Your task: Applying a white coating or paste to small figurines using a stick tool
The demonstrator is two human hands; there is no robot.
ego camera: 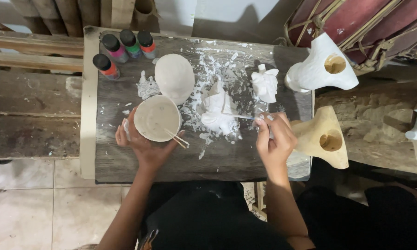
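While the left hand [146, 143] cups a bowl [157, 118] of white paint with two sticks, the right hand [273, 139] grips a brush [238, 116] at a figure [217, 111], apparently fully white. Another figure [265, 83] is coated; one carving [324, 136] remains bare wood. The board [125, 162] is spattered, paint bottles [123, 51] at its corner, tiled floor [42, 203] below.

Counted: four paint bottles [125, 51], one white bowl [156, 118], two thin sticks [178, 139], two white figures [265, 83], one unpainted figure [324, 136].
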